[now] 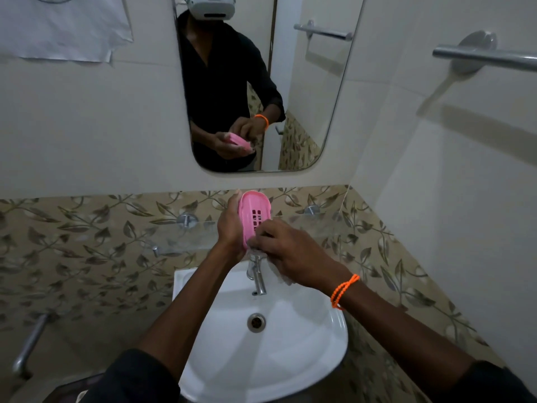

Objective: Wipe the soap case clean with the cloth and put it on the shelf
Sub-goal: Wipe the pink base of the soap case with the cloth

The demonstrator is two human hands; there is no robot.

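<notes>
Presently the left hand (232,225) grips the pink soap case (253,216) above the washbasin (290,359); right hand (286,254) apparently pinches a pale cloth (280,276) against it. No legible writing.

No text, label, brand or number can be read anywhere; the paper sheet (62,26) on the wall shows nothing legible.

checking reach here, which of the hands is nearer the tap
Right. The right hand, gripping the cloth, sits just above the tap and overlaps it in view. The left hand holds the soap case higher and to the left.
</notes>
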